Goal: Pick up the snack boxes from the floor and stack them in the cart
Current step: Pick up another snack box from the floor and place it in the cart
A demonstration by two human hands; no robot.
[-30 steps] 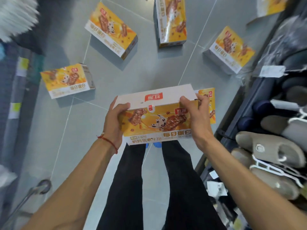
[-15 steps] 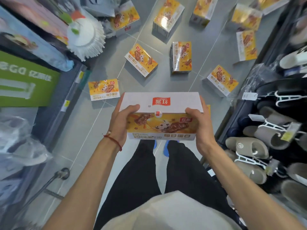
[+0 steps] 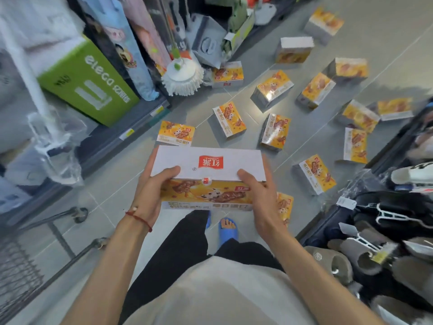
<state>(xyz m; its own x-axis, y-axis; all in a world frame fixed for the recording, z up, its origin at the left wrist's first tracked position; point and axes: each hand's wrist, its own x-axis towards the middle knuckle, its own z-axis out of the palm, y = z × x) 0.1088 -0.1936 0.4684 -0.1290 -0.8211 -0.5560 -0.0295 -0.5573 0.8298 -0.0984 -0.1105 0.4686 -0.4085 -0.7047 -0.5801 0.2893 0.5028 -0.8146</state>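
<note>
A long yellow and white cardboard snack box (image 3: pixel 208 170) is up in the air, over the knees. The left hand (image 3: pixel 150 198) curls round its left end and the right hand (image 3: pixel 260 200) round its right end, thumbs on top. More yellow snack boxes (image 3: pixel 229 121) lie on the grey tiled floor (image 3: pixel 112 184) ahead, between the dark shelf (image 3: pixel 131 134) and the slipper rack (image 3: pixel 351 254). The wire cart (image 3: pixel 21 277) sits bottom left, with a strip of floor between it and the legs.

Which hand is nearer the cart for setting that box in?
Probably left. The left hand and right hand both grip the snack box, but the cart lies at the person's left, so the left hand is nearer.
</note>
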